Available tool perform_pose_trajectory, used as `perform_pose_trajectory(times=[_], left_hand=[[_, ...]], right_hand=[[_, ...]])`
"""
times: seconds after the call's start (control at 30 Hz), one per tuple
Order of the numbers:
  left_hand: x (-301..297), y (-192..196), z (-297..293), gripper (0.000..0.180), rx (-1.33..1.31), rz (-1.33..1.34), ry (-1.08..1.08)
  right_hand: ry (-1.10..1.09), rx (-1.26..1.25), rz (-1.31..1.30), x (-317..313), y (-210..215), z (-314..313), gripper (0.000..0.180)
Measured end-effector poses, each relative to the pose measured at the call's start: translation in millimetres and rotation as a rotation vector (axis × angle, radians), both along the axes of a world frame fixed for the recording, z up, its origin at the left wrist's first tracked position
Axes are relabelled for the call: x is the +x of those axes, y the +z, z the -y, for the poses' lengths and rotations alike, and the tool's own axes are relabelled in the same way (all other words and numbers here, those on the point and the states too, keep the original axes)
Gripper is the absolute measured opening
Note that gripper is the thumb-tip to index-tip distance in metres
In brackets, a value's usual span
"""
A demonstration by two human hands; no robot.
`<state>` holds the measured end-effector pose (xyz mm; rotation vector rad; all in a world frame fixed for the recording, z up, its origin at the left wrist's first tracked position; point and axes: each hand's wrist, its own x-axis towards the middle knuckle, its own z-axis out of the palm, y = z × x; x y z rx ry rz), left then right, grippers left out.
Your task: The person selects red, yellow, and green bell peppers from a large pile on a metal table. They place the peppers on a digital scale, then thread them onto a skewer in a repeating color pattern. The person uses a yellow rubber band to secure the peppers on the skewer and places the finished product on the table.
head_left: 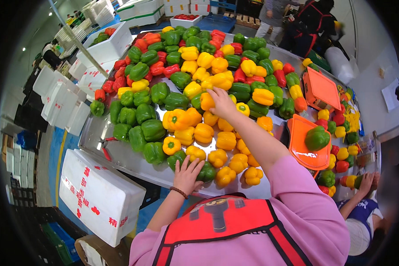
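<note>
My left hand (187, 176) rests near the table's front edge, fingers spread, touching a dark green bell pepper (206, 172) beside it. Another green pepper (176, 160) lies just beyond its fingertips. Farther out over the pile, my right hand (222, 104) has its fingers curled round a yellow-orange bell pepper (206, 101); its palm side is hidden. Between the hands lie several yellow peppers (204, 133), with a group of green ones (153, 130) to their left. Red, green and yellow peppers are heaped across the far side.
A metal table (95, 137) bears the peppers. Red-handled pliers or snips (105, 148) lie at its left. Orange scales (312, 148) stand at the right, one with a green pepper (317, 138) on it. A white foam box (99, 195) sits front left. A co-worker's hand (366, 184) handles peppers at right.
</note>
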<state>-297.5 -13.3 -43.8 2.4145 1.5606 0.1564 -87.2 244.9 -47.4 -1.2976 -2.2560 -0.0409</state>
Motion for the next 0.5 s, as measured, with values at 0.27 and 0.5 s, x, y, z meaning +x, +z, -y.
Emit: perform_pose_trajectory(times=[0.27, 0.5], left_hand=[[0, -2, 7, 0.088, 0.084, 0.108, 0.082], [32, 47, -23, 0.083, -0.369, 1.578, 0.174]], right_hand=[[0.021, -0.335, -0.268, 15, 4, 28, 0.075], [0.362, -0.586, -0.251, 27, 75, 196, 0.076]])
